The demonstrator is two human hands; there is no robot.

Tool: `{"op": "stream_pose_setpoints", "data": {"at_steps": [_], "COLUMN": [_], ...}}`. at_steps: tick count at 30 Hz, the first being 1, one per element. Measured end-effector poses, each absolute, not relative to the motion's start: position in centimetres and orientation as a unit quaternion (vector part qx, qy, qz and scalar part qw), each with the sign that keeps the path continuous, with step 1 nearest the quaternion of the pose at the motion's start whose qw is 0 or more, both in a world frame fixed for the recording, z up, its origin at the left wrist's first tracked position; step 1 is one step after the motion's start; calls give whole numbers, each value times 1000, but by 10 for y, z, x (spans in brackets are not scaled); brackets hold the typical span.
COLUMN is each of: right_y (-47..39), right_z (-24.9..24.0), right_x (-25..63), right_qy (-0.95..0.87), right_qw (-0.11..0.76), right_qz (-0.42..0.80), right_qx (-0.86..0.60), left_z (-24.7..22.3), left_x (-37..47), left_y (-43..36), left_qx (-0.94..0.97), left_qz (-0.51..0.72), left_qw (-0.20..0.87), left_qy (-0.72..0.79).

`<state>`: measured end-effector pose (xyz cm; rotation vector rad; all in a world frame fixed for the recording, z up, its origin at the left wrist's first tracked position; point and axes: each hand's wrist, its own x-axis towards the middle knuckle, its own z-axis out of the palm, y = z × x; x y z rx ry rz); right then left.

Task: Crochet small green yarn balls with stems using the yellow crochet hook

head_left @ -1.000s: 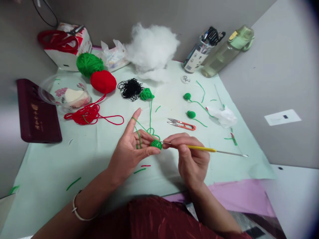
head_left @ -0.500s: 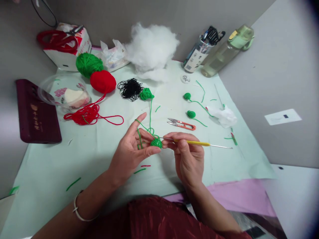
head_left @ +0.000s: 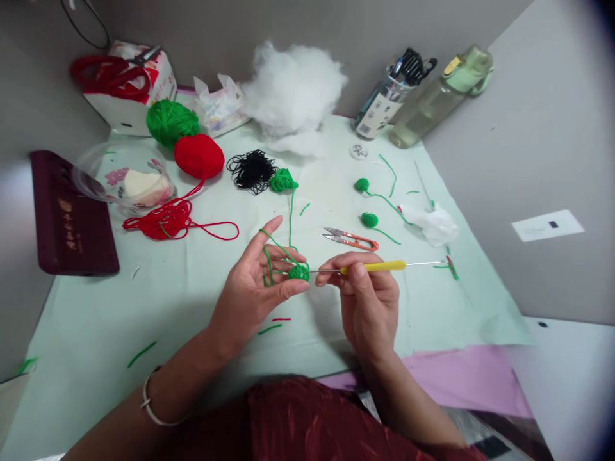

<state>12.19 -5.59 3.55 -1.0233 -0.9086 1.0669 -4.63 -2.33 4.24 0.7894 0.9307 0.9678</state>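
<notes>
My left hand [head_left: 254, 282] pinches a small green crocheted piece [head_left: 298, 273] between thumb and fingers. Green yarn [head_left: 291, 218] loops over its raised index finger and runs up to a small green yarn bundle [head_left: 283, 180]. In my right hand [head_left: 368, 298] is a crochet hook [head_left: 375, 266] with a yellow handle, gripped like a pen. The hook's left tip reaches the right side of the crocheted piece, where its very end is hidden. Its other metal end points right. Orange thread snips [head_left: 350, 239] lie just beyond my right hand.
Two green crocheted balls, one [head_left: 369, 220] nearer, lie to the right. White stuffing [head_left: 295, 93], black yarn [head_left: 252, 171], a red yarn ball [head_left: 198, 157] and a green yarn ball [head_left: 172, 123] are at the back. A bottle [head_left: 439, 99] leans by the pen holder [head_left: 382, 105].
My right hand has shifted slightly right, and the hook has swung so its right end sits higher. The crocheted piece has moved slightly left and up in my left hand.
</notes>
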Motion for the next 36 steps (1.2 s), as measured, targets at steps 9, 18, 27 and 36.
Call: {"op": "stream_pose_setpoints", "data": {"at_steps": [9, 18, 27, 36], "right_y": [-56, -58, -60, -61], "right_z": [33, 33, 35, 35], "right_x": [121, 121, 122, 122], "right_qy": [-415, -455, -479, -490], "right_qw": [662, 672, 645, 645], "right_qz": [438, 376, 378, 376], "right_qx": [-444, -446, -461, -450], "left_z": [45, 42, 43, 42], "left_x": [-47, -48, -49, -49], "left_y": [-24, -24, -25, -25], "left_qx": [357, 356, 373, 377], "left_qz": [420, 412, 414, 416], "left_qw": [716, 722, 713, 712], "left_qy": [429, 427, 426, 422]}}
